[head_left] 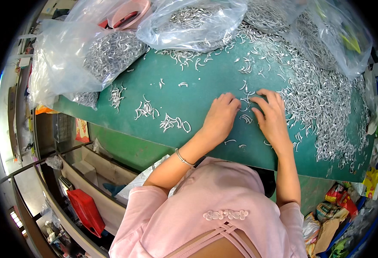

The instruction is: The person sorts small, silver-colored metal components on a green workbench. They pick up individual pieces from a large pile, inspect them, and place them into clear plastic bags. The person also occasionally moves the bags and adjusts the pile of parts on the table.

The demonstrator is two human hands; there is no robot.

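Observation:
Small curved silver metal pieces [322,103] lie loose on a green tabletop [189,103], heaped thickly at the right. My left hand [220,118] rests near the middle of the table, its fingers curled and close together. Whatever is under those fingertips is hidden. To its right, my right hand [273,117] has bent fingers, with the thumb and forefinger apart and nothing visible between them. A few curved pieces [246,118] lie in the gap between my hands. Small clusters of the same pieces [146,109] sit to the left of my left hand.
Clear plastic bags of silver pieces [111,53] stand along the far and left edges. A pink basin [139,10] holds a red-edged object. Below left are shelves with a red plastic basket [86,213]. Bags and packets [337,198] pile up at the lower right.

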